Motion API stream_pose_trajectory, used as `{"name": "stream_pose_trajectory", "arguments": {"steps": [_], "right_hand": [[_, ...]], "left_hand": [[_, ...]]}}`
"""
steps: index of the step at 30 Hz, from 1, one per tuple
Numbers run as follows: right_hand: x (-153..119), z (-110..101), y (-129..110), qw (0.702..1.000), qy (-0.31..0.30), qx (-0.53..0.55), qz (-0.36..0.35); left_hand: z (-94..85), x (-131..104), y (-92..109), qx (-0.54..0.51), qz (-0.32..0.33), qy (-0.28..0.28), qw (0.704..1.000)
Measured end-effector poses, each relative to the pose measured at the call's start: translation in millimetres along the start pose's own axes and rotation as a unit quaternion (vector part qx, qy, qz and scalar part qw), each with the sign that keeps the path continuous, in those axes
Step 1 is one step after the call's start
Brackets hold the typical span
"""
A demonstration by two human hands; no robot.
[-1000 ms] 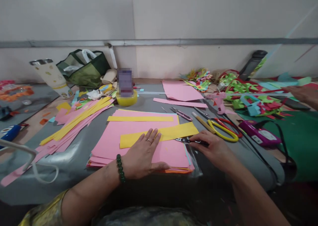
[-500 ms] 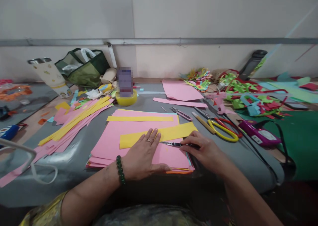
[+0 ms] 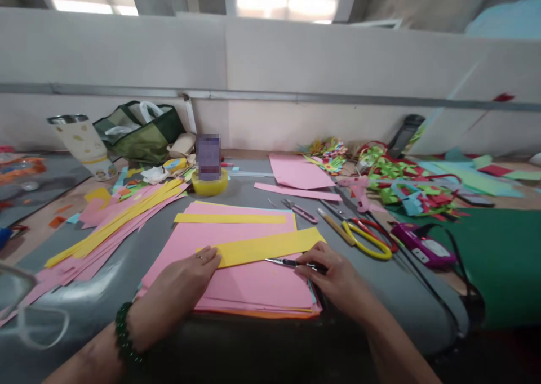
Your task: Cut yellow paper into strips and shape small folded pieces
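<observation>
A wide yellow paper strip [image 3: 270,247] lies aslant on a stack of pink paper [image 3: 249,288]. My left hand [image 3: 186,280] is at the strip's left end, its fingers closed together over it; the thumb is hidden. In my right hand [image 3: 332,268] is a slim pointed tool [image 3: 281,262] with a silver tip and a dark handle. The tip points left along the lower edge of the strip, and my right fingers are close to the strip's right end. Farther up the stack rests a narrower yellow strip [image 3: 230,219].
Right of the stack are pink-handled snips [image 3: 304,212], a tan-handled tool [image 3: 338,227], red-and-yellow scissors [image 3: 367,240], a pink glue gun [image 3: 359,192] and a purple device [image 3: 425,246]. Leftward lie pink and yellow strips [image 3: 122,220], a tumbler [image 3: 84,147] and a phone [image 3: 209,156] on a yellow holder.
My left hand has slid from the middle of the yellow strip to its left end, its spread fingers now closed. The right hand still holds the pointed tool. The view has tilted up.
</observation>
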State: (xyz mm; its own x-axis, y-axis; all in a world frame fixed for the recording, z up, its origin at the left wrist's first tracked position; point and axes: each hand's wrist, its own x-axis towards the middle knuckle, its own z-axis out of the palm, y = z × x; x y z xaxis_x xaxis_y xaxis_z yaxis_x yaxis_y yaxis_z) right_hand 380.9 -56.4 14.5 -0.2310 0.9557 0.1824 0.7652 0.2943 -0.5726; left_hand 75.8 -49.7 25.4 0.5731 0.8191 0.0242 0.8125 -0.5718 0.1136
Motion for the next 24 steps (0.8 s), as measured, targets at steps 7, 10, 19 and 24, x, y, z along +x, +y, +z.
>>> {"name": "stream_pose_trajectory", "arguments": {"steps": [7, 10, 19, 24], "right_hand": [[1.8, -10.1, 1.1, 1.0, 0.025, -0.018, 0.002], [2.7, -11.0, 3.5, 1.0, 0.022, -0.017, 0.0], [1.7, -7.9, 12.5, 1.0, 0.011, -0.002, -0.011], [3.3, -6.3, 4.6, 1.0, -0.001, -0.002, -0.018]], "left_hand": [[14.5, 11.1, 16.1, 0.032, 0.013, 0.011, 0.999], [15.4, 19.5, 29.0, 0.018, 0.025, 0.02, 0.999], [20.1, 6.4, 27.8, -0.085, 0.059, -0.008, 0.995], [20.1, 2.9, 26.6, -0.092, 0.059, -0.016, 0.994]]}}
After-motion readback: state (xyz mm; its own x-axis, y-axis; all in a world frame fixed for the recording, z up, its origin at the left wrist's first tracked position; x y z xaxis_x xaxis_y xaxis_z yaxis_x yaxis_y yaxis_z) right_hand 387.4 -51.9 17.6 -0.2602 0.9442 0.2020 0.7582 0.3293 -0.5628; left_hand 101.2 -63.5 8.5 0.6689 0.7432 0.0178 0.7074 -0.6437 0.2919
